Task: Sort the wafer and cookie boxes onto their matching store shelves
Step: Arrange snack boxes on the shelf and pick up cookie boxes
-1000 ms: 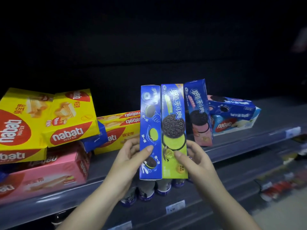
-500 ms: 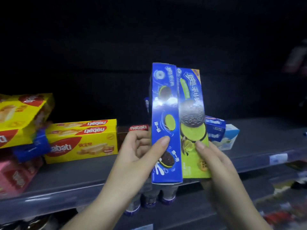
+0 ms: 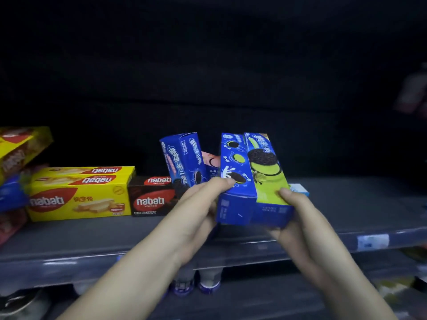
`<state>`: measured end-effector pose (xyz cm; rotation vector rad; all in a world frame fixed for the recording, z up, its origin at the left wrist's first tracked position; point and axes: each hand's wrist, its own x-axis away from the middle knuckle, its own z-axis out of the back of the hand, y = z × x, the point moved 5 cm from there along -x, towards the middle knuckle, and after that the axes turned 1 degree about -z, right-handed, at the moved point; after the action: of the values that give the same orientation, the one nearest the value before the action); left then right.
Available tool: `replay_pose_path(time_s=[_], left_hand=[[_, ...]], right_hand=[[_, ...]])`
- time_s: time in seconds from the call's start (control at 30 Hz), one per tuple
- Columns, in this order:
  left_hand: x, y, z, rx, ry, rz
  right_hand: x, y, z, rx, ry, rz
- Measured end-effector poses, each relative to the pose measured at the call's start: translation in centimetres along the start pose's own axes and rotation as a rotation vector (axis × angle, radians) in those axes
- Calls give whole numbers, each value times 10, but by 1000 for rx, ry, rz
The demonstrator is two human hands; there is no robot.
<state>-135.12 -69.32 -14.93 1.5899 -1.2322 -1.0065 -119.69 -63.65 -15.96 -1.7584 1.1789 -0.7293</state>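
Facing "nabati WAFER" brown box [image 3: 151,197].

left hand [image 3: 203,202] — fingers curled, gripping | right hand [image 3: 291,211] — gripping

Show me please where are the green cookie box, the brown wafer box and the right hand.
green cookie box [image 3: 265,167]: head view, on its front face, at the pictured cookie.
brown wafer box [image 3: 150,200]: head view, on the red logo of its front.
right hand [image 3: 293,213]: head view, on the back of the hand.
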Motion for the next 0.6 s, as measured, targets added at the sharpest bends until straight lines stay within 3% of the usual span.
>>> replay_pose_path(time_s=[0.03, 0.1, 0.23, 0.37, 0.6], left_hand=[[-3, 0, -11, -59, -106, -43], [-11, 0, -19, 149, -51, 43], [-5, -2, -16, -53, -188, -118], [-11, -9, -7, -146, -19, -148], [-24, -6, 0, -327, 110, -291]], right_hand=[[0, -1, 2, 6, -29, 18], [2, -3, 2, 46, -102, 65], [4, 4, 18, 152, -106, 152], [3, -1, 20, 327, -23, 250], [-6, -2, 19, 407, 100, 354]])
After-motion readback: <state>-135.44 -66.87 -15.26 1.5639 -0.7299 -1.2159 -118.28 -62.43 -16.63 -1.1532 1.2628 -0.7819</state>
